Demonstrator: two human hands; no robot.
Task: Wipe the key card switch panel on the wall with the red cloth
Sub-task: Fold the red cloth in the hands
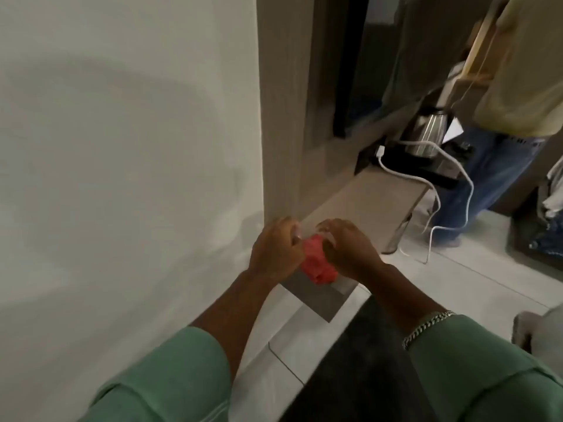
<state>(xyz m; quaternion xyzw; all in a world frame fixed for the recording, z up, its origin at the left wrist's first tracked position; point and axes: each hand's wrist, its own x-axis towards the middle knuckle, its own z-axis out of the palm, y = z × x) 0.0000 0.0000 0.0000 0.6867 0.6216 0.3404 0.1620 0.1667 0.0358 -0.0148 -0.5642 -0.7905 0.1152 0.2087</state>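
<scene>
The red cloth (316, 263) is bunched up between both of my hands, low in the middle of the head view, above the near end of a grey desk. My left hand (275, 249) grips its left side and my right hand (347, 246) grips its right side, fingers curled over the top. A plain white wall (122, 147) fills the left half of the view. No key card switch panel shows anywhere on it.
A grey wooden panel (283, 102) edges the wall. The desk (365, 199) carries a steel kettle (426, 132) on a black tray and a white charger cable (441, 190) trailing to the floor. A person in jeans (493, 178) stands at the far right. A dark mat (359, 376) lies underfoot.
</scene>
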